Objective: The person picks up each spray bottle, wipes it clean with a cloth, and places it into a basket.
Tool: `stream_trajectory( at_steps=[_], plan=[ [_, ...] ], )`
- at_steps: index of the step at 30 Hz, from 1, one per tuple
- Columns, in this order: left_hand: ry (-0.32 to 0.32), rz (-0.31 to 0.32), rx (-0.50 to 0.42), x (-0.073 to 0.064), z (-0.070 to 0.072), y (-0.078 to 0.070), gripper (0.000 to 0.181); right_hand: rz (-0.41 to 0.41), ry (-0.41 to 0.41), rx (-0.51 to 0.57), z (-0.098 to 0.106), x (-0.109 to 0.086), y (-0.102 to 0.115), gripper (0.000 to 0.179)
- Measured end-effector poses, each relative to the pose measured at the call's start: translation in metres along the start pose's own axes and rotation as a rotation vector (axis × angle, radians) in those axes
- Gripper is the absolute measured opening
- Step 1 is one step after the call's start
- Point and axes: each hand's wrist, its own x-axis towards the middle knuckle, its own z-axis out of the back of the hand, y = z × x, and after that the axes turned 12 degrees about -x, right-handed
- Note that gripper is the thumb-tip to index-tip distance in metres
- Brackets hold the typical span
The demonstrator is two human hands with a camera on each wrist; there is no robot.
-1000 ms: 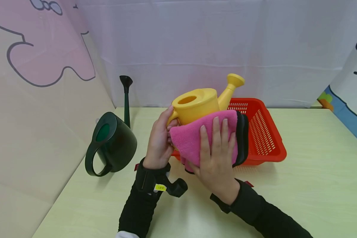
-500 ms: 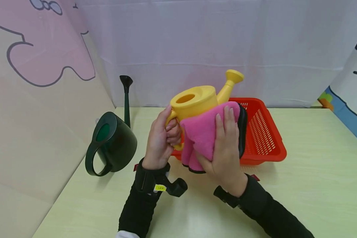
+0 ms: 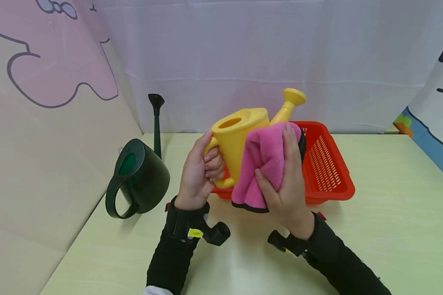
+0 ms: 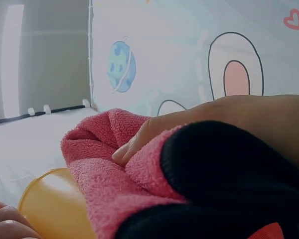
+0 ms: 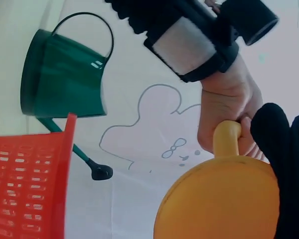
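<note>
In the head view my left hand (image 3: 201, 170) grips the handle of a yellow watering can (image 3: 238, 131), its fingers curled round the loop. The can is held up in front of a red basket, tilted, spout pointing up and right. My right hand (image 3: 286, 186) holds a pink cloth (image 3: 260, 164) with a black underside against the can's spout-side flank. The thumb presses into the folds, the fingers reach along the cloth's right side. In the right wrist view the can's round base (image 5: 219, 199) faces the camera. The cloth hides part of the can's body.
A dark green watering can (image 3: 144, 180) stands on the table (image 3: 384, 229) to the left, its spout upright against the back curtain. The red basket (image 3: 345, 190) with slotted walls sits behind the held can. White printed curtains close off the back and sides.
My right hand has slid right and turned along the can, bunching the cloth, which uncovers more of the can near the handle. The left hand keeps its grip; the can shifts slightly.
</note>
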Motion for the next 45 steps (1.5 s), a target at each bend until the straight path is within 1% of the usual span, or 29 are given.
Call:
stream_trajectory(
  at_steps=[2,8,12,15,19,20,22,25,29,34,36,37,40,43,45],
  plan=[
    [0.000,-0.003,0.002,0.000,0.000,0.000,0.047,0.023,-0.036,-0.051,-0.003,-0.002,0.000,0.073],
    [-0.017,-0.007,0.024,0.000,0.000,0.001,0.047,0.080,-0.091,-0.200,-0.009,-0.008,0.003,0.071],
    [-0.027,0.005,0.017,0.000,-0.001,0.002,0.046,0.156,-0.133,-0.336,-0.013,-0.011,0.006,0.068],
    [-0.041,0.008,0.001,-0.001,-0.003,0.003,0.037,0.223,-0.157,-0.448,-0.016,-0.015,0.008,0.065],
    [-0.091,0.006,0.011,-0.001,-0.005,0.005,0.020,0.328,-0.176,-0.607,-0.022,-0.023,0.010,0.059],
    [-0.103,0.005,0.018,-0.001,-0.006,0.005,0.021,0.353,-0.183,-0.635,-0.023,-0.024,0.010,0.058],
    [-0.114,0.002,0.030,-0.001,-0.006,0.006,0.026,0.388,-0.183,-0.668,-0.025,-0.026,0.010,0.056],
    [-0.120,0.000,0.030,-0.001,-0.007,0.006,0.030,0.404,-0.173,-0.674,-0.025,-0.026,0.009,0.056],
    [-0.125,0.000,0.018,-0.001,-0.007,0.007,0.026,0.401,-0.156,-0.662,-0.024,-0.025,0.007,0.057],
    [-0.111,-0.016,-0.002,-0.002,-0.006,0.007,0.020,0.399,-0.163,-0.640,-0.021,-0.021,0.007,0.054],
    [-0.092,-0.015,-0.011,-0.002,-0.005,0.006,0.020,0.373,-0.158,-0.601,-0.018,-0.017,0.006,0.054],
    [-0.084,-0.013,-0.012,-0.002,-0.005,0.006,0.023,0.355,-0.155,-0.570,-0.016,-0.015,0.005,0.054],
    [-0.054,-0.002,0.003,-0.002,-0.004,0.004,0.036,0.253,-0.121,-0.399,-0.010,-0.009,0.003,0.057],
    [-0.033,0.000,0.028,-0.002,-0.003,0.003,0.045,0.132,-0.070,-0.133,-0.003,-0.002,-0.001,0.062],
    [-0.023,0.000,0.034,-0.003,-0.002,0.002,0.046,0.061,-0.055,0.041,0.000,0.002,-0.003,0.064]
  ],
)
